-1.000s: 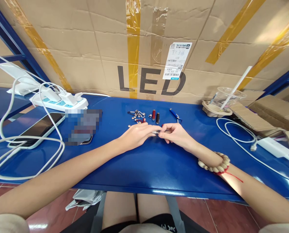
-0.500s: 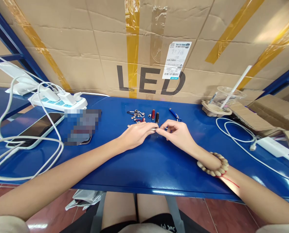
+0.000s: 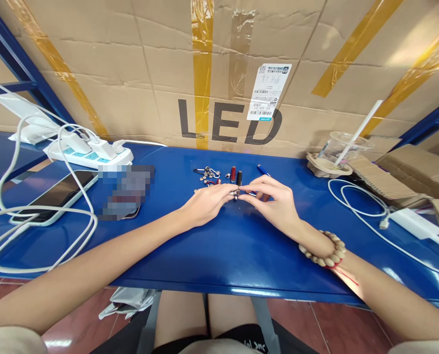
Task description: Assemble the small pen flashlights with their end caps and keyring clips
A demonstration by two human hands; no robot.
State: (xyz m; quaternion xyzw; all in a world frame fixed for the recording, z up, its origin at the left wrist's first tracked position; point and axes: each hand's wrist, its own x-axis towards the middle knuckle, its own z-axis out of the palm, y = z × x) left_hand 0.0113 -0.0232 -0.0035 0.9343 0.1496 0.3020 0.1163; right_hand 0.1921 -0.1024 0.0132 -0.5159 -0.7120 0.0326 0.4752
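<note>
Between thumb and fingers, my left hand (image 3: 208, 202) grips a small silver metal piece (image 3: 234, 193) over the table; most of it is hidden by the fingers. Thumb and forefinger of my right hand (image 3: 273, 197) close at the right end of that piece. Whether a separate part is in the right fingertips is too small to tell. Just beyond the hands lie a red tube (image 3: 233, 173) and a black tube (image 3: 239, 178). A blue tube (image 3: 263, 169) is partly covered by my right hand. Small silver parts (image 3: 207, 173) form a loose pile behind my left hand.
A blue table (image 3: 204, 250) carries everything. On the left are a white power strip (image 3: 116, 160), looping white cables (image 3: 92, 216), and a phone (image 3: 62, 194). At right stand a plastic cup (image 3: 347, 145), cardboard, and a white charger (image 3: 415, 223). A large carton (image 3: 131, 73) rises behind.
My right hand's fingers have straightened and shifted slightly, now covering more of the blue tube. More of the silver piece shows between the hands. My left hand stays almost where it was.
</note>
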